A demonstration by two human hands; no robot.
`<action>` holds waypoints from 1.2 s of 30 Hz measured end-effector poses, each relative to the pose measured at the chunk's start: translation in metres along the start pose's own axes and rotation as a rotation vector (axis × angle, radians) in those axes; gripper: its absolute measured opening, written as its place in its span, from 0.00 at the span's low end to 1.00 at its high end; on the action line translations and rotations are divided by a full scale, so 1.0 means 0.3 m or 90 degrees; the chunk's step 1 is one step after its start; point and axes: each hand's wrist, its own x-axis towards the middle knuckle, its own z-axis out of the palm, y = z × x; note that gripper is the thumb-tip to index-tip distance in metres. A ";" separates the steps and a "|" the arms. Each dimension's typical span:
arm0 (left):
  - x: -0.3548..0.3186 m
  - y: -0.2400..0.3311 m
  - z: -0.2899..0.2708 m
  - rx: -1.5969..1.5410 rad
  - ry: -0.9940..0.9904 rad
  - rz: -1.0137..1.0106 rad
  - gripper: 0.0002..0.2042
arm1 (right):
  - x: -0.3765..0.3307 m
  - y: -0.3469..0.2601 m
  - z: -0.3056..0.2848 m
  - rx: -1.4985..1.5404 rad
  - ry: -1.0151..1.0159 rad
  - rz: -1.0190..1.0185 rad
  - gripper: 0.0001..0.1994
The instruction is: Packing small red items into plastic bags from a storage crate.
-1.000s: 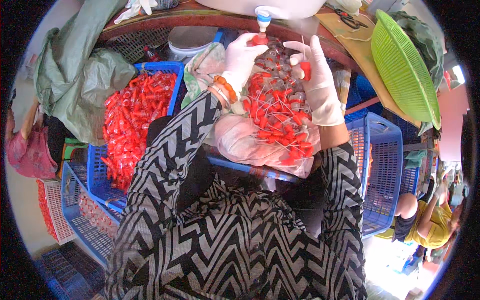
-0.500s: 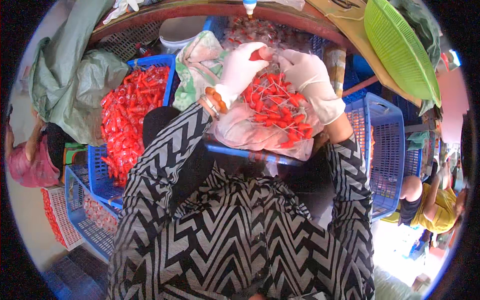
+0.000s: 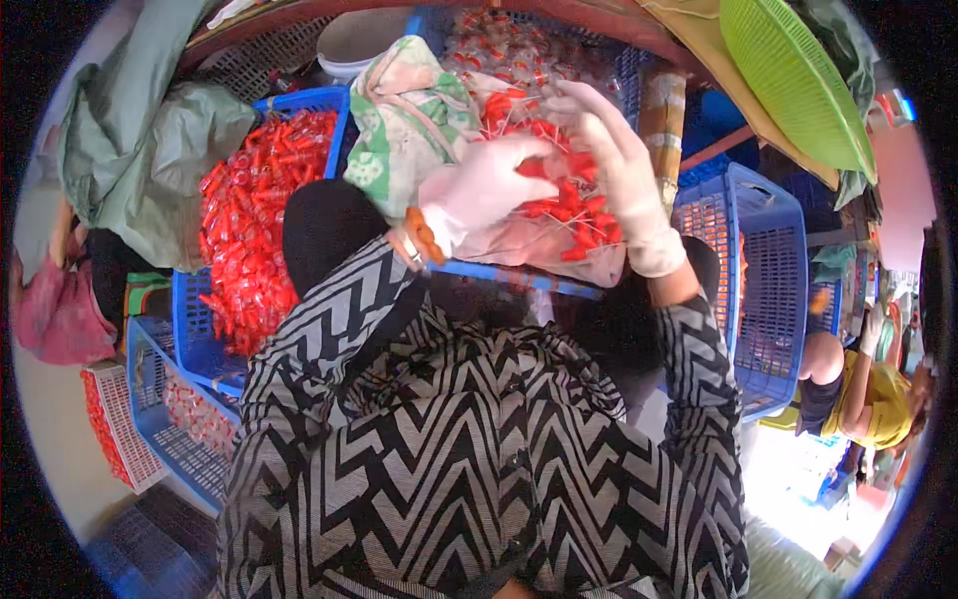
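Both my hands wear white gloves and meet over a clear plastic bag [image 3: 559, 245] full of small red sticks with thin white stems. My left hand [image 3: 484, 190] is closed on a bunch of these red pieces at the bag's upper left. My right hand [image 3: 619, 170] lies over the bag's right side, fingers curved around the bag and its contents. The bag rests in front of my chest, above the rim of a blue crate [image 3: 499, 272]. A green-and-white patterned cloth [image 3: 409, 125] lies just left of the bag.
A blue crate [image 3: 205, 349] at the left holds a heap of red pieces [image 3: 254, 220]. Another blue crate [image 3: 763, 260] stands at the right, a green basket [image 3: 798, 80] above it. Grey-green sacking [image 3: 140, 150] lies far left. A person in yellow [image 3: 868, 399] crouches at the right.
The bag and both hands have come lower and closer to my chest. My left hand has closed onto red pieces inside the bag; my right hand has shifted across its right side.
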 end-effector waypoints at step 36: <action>-0.111 0.032 0.035 0.387 0.032 0.324 0.17 | -0.267 0.075 -0.006 0.012 -0.055 0.306 0.22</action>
